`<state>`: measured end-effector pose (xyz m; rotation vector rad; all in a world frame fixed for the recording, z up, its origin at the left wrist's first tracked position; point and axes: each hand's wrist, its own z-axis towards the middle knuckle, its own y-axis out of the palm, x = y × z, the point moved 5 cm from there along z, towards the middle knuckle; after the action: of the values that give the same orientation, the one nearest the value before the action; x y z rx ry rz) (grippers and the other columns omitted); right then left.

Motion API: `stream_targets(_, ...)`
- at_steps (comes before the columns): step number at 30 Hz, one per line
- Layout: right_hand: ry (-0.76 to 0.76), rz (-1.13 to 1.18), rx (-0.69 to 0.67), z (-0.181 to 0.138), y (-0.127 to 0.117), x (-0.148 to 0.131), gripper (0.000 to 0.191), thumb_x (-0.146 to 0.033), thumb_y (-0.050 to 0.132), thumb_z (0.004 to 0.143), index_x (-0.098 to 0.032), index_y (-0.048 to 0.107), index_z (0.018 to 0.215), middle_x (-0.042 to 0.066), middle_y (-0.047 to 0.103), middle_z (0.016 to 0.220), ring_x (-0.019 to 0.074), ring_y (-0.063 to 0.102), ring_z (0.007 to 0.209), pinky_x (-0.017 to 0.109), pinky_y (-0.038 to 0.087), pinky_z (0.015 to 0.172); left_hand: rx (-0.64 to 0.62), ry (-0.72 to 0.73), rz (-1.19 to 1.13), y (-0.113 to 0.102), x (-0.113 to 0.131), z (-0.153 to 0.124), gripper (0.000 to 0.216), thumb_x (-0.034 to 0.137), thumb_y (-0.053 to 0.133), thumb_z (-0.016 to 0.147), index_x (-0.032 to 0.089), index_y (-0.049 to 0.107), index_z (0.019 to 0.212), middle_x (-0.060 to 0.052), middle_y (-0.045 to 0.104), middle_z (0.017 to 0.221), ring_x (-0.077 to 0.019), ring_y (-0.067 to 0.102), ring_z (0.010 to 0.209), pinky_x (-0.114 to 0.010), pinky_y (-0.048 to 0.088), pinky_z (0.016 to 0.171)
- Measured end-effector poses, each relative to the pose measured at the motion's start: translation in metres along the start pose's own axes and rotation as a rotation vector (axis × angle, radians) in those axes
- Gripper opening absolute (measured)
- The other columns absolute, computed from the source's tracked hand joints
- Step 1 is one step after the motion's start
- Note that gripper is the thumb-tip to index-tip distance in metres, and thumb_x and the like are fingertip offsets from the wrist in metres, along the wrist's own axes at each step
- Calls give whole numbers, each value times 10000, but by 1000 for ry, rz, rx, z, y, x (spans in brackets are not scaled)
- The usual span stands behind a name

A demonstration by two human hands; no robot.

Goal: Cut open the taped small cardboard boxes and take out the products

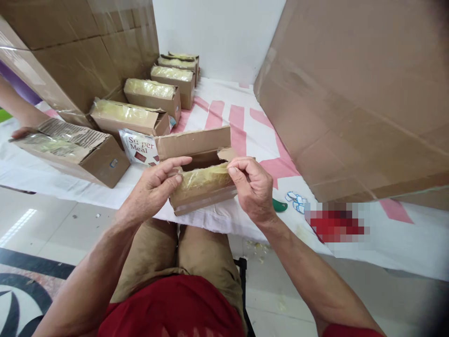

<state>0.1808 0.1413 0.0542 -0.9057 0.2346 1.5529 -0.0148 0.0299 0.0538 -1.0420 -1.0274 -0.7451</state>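
A small open cardboard box (pixel 196 145) stands on the white cloth at the table's near edge, its lid flap raised. A yellowish block wrapped in clear plastic (pixel 205 178) fills its front. My left hand (pixel 157 185) pinches the plastic at the box's left end. On the right end, my right hand (pixel 250 187) grips the plastic and the box flap with curled fingers. A "Super Meal" packet (pixel 138 146) lies just behind the box on the left.
A row of filled boxes (pixel 154 93) runs back along the left. Another person's hand (pixel 21 132) rests on the nearest one (pixel 80 154). Large cardboard sheets (pixel 351 93) lean at right and back left. Small items (pixel 296 200) lie on the cloth.
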Motion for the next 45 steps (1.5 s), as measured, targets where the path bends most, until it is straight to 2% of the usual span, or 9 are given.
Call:
stream_targets(4,146,96,98,5,-6,15,192,-344,602,993,-222,618,846,20,699,852,152,627,721,300,531,677,-7,-20,-96,1,-2,-2,502,374,697,870,184,699,1334,6,604,716,-143,484,633,-255,371,595)
stream_targets(10,221,381,612,12,-74,38,256,-453,642,951,-252,519,850,-61,549,659,126,564,520,243,456,476,25,-103,-184,-12,-13,-9,596,353,730,838,169,643,1398,13,638,723,-142,520,631,-258,391,597)
stream_targets(18,529,223,251,-112,-115,43,291,-482,718,929,-194,673,941,-56,563,524,138,530,467,281,450,514,106,-46,-52,-5,-13,-11,311,401,628,964,225,784,1168,-58,772,1136,-275,656,1128,-375,480,983)
stream_targets(24,790,21,170,-203,-153,40,305,-498,740,907,-206,687,836,-30,580,496,153,560,449,276,474,489,441,422,260,25,41,-66,480,192,707,903,344,653,1354,-65,650,1376,-316,574,1320,-457,498,1076)
stream_targets(26,778,28,137,-209,-145,31,338,-525,717,916,-212,679,793,-22,580,499,158,566,438,272,476,461,161,467,153,68,46,-80,441,123,658,905,332,679,1293,-72,710,1208,-274,659,1164,-423,534,1006)
stream_targets(30,670,13,63,-202,-107,14,356,-533,681,936,-224,681,758,-21,574,498,155,565,432,257,486,455,-451,-30,-82,167,4,-94,327,266,753,831,221,747,1154,-86,757,1058,-228,698,895,-332,560,792)
stream_targets(34,637,32,59,-202,-82,15,309,-513,718,920,-230,727,796,-14,589,514,156,570,445,254,497,465,-486,-341,-340,206,-34,-92,111,209,619,804,153,700,857,-22,687,701,-144,638,641,-241,486,606)
stream_targets(39,686,498,192,-218,-100,39,355,-586,723,888,-245,806,837,40,626,554,200,611,464,312,522,433,-357,-459,-376,198,-55,-81,65,192,585,787,181,601,849,33,612,636,-105,572,469,-208,435,468)
stream_targets(45,713,272,143,-228,-102,37,280,-439,875,774,-268,827,991,65,773,770,212,691,522,325,626,521,-642,-407,-513,224,-58,-94,329,413,719,846,184,596,1047,37,644,666,-89,568,427,-182,451,419)
